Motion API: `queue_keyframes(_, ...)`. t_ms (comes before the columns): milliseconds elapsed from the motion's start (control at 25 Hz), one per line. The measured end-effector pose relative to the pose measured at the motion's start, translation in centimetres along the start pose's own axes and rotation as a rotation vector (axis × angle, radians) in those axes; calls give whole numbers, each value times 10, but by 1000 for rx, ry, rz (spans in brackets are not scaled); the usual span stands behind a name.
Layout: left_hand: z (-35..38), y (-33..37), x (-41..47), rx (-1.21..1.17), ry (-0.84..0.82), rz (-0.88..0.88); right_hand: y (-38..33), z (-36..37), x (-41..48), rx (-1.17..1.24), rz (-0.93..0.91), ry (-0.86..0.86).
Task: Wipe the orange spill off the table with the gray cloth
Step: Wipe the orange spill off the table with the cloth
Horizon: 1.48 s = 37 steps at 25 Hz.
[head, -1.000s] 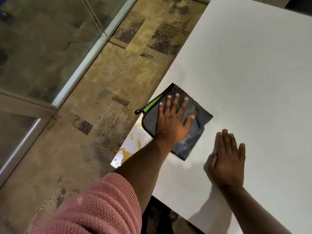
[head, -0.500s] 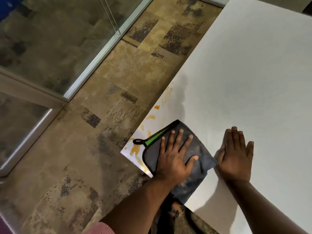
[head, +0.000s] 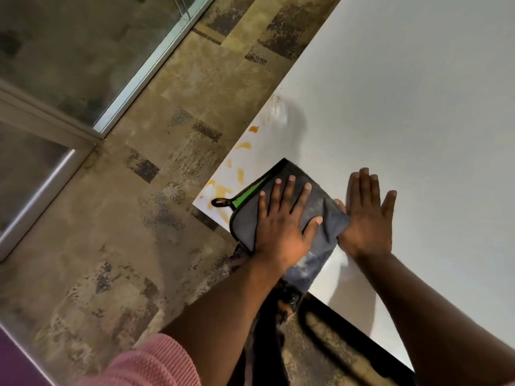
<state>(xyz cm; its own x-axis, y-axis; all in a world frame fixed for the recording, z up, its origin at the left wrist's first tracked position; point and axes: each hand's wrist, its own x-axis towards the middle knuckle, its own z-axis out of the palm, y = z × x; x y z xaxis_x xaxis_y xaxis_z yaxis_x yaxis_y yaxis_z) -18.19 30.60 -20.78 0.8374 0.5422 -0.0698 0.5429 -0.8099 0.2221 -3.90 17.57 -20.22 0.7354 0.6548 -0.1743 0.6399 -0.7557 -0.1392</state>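
Flatly, both hands' fingers splay: left hand (head: 281,227) on one gray cloth (head: 320,215), right hand (head: 367,218) on table (head: 418,107).

Gray cloth (head: 315,207) partly under left hand (head: 281,227); spill beneath hidden.

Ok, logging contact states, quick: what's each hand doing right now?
Left hand: open, pressed flat on the gray cloth.
Right hand: open, flat on the table, holding nothing.

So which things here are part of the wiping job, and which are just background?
Part of the job:
gray cloth with green trim
orange spill streaks
white table
left hand

Background:
right hand flat on the table
patterned brown carpet
glass partition
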Motion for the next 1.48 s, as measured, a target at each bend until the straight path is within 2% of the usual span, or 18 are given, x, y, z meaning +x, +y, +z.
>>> queue_keyframes(160,4,2,-28,-7,12,-34,-2,7,-6,19,-13,33)
queue_keyframes(440,-6,-13,26,3,-28,-5,2,9,-7,31,-35,64)
queue_keyframes(560,-10,-6,21,-19,-12,-80,3,7,-5,11,-44,60)
queue_keyframes(800,-7,11,-50,-61,-25,-263,-3,2,-6,58,-4,53)
queue_keyframes(1120,-31,-58,-5,-18,-56,-327,-7,2,-7,61,1,97)
queue_keyframes(1320,-14,-22,-46,-35,-26,-402,-8,-2,-7,68,8,92)
queue_keyframes(1480,-15,-48,-22,-16,20,-433,-6,-1,-5,69,4,81)
